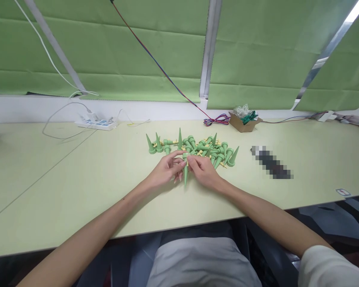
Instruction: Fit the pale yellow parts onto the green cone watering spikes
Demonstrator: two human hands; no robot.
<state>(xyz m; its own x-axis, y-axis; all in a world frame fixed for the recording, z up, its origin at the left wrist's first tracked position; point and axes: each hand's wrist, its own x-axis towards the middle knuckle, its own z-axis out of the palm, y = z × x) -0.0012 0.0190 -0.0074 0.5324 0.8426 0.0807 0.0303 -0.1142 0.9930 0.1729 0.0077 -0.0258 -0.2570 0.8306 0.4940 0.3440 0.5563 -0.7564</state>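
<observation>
A green plant watering spike (185, 175) points tip-down toward me between my hands. My left hand (169, 168) is closed on it from the left, thumb and fingers around its upper part. From the right, my right hand (202, 169) pinches near its head, where a bit of yellow shows; the fingertips partly hide what they grip. Just beyond my hands lies a pile of similar green spikes (219, 149) with small yellow valves. Some stand point-up, such as one tall spike (180, 138) in the middle, while others lie on their sides.
All this is on a pale yellow table (107, 167). A white power strip (99, 124) with cables is at the back left. A coil of red and blue wire (217, 120) and a small cardboard box (243, 126) stand at the back. To the right lies a blurred dark object (271, 164).
</observation>
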